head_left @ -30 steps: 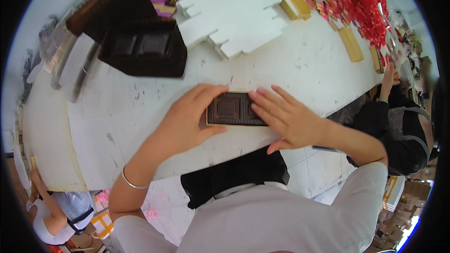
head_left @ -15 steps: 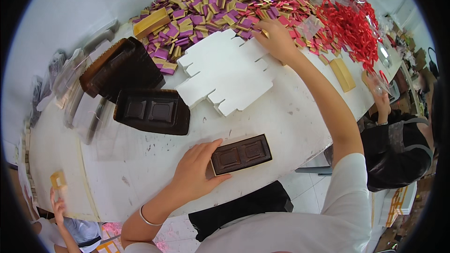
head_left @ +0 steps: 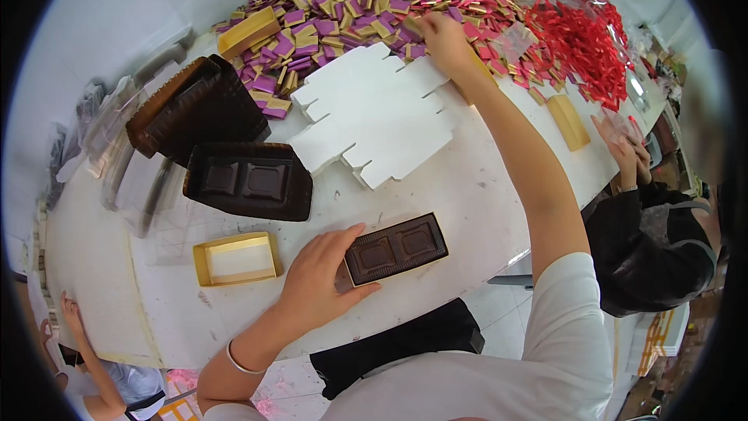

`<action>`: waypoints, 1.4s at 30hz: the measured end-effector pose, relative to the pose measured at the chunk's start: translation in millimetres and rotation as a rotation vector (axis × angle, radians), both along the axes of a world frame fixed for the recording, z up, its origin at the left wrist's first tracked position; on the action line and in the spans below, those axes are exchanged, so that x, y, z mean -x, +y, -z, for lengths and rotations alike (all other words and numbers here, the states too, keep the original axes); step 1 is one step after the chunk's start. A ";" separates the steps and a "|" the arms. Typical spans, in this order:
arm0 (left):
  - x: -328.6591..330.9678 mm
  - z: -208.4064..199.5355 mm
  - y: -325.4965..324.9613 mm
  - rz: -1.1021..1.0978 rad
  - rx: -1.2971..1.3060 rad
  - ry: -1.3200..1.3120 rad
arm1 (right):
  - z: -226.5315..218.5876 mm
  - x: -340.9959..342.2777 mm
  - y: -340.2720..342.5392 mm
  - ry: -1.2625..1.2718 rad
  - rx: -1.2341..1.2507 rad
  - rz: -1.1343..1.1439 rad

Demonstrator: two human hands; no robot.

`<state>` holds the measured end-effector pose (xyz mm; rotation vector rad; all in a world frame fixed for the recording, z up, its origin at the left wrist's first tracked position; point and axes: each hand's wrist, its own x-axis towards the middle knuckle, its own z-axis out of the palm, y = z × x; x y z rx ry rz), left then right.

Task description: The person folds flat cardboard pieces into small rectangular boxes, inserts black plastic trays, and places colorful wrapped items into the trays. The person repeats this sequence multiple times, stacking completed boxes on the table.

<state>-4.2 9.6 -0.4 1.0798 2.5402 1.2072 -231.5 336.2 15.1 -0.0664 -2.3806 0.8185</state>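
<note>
My left hand (head_left: 321, 267) grips the left end of a small rectangular box with a dark brown two-hollow plastic tray (head_left: 397, 250) in it. Thumb and fingers lie along its two long sides, and both hollows look bare. At the far side, my right hand (head_left: 446, 45) is pinched at the edge of a heap of small purple-and-gold wrapped pieces (head_left: 343, 12). A gold-coloured wrapped piece (head_left: 411, 29) shows at its fingertips. Left of my left hand, an open gold box (head_left: 238, 258) lies on the table.
Stacked brown trays (head_left: 249, 181) stand left of a pile of flat white cardboard cutouts (head_left: 382, 117). Red ribbon-like strips (head_left: 580, 47) heap at the far right. Gold boxes (head_left: 569, 122) lie around the heap. Co-workers' hands show at the right (head_left: 623, 148) and lower left (head_left: 72, 316).
The gold box from the lower-left co-worker's hand now lies on the table left of my left hand. My right hand has shifted slightly farther away, its fingers pinched. My left hand keeps its grip.
</note>
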 end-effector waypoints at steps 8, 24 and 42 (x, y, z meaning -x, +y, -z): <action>-8.4 8.7 -0.6 -0.038 0.025 0.091 | -40.9 -202.7 -67.8 -0.491 0.652 -0.635; -7.2 8.2 6.2 -0.003 0.021 0.133 | 6.1 -240.9 -115.4 -0.181 -0.380 -0.732; -5.5 0.4 3.4 0.015 0.106 0.072 | 22.8 -95.0 119.3 -0.219 -0.291 0.084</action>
